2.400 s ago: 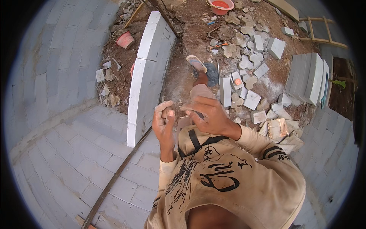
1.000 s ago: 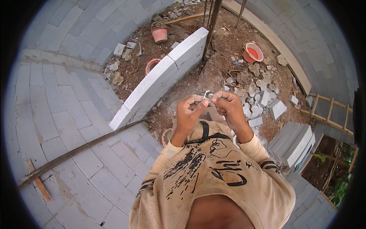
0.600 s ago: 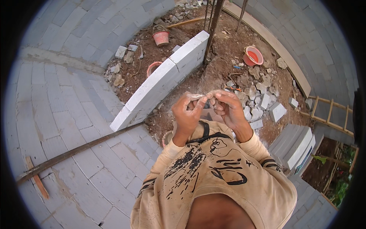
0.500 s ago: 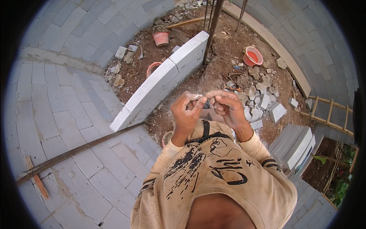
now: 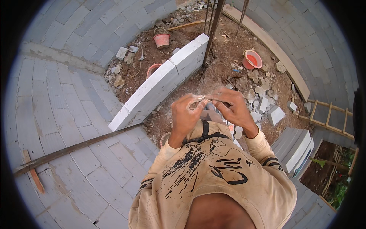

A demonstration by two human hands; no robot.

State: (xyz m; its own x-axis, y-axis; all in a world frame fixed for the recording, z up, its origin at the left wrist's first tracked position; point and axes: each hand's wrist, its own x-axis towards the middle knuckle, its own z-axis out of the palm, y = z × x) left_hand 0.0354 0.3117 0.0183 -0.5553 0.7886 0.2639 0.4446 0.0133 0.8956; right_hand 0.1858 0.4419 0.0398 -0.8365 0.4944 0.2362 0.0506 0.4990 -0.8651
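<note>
Both hands are raised together in front of my chest, fingertips nearly meeting. A thin, pale, string-like strand shows between them, too small to tell its exact kind. My left hand pinches it between thumb and forefinger, the other fingers curled. My right hand is closed at the fingertips on the strand's other side, its thumb pointing toward the left thumb. Just beyond the left hand stands a low wall of white blocks.
Pink buckets stand on the soil. Broken block pieces lie at the right, near stacked blocks and a wooden ladder. A dark post rises at the low wall's far end. Grey block walls surround the area.
My right hand has turned and spread slightly outward, its fingers straighter. The strand shows more clearly between the fingertips. My left hand has hardly moved.
</note>
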